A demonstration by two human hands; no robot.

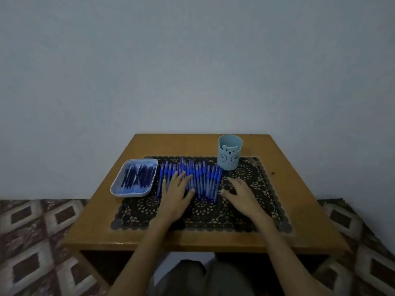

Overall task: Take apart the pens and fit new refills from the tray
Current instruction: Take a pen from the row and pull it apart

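Several blue pens [205, 180] lie side by side in a row on a dark lace mat [252, 184]. My left hand [176, 196] rests flat on the left part of the row with its fingers spread. Just right of the row, my right hand [240, 194] lies flat on the mat, its fingers apart and the fingertips near the last pen. A pale blue tray [119, 189] with several dark refills [139, 175] stands left of the pens. Neither hand holds anything.
A light blue cup with a bear face [229, 152] stands at the mat's back right corner. The small wooden table [192, 144] is set against a plain wall. A patterned rug [36, 242] covers the floor on both sides.
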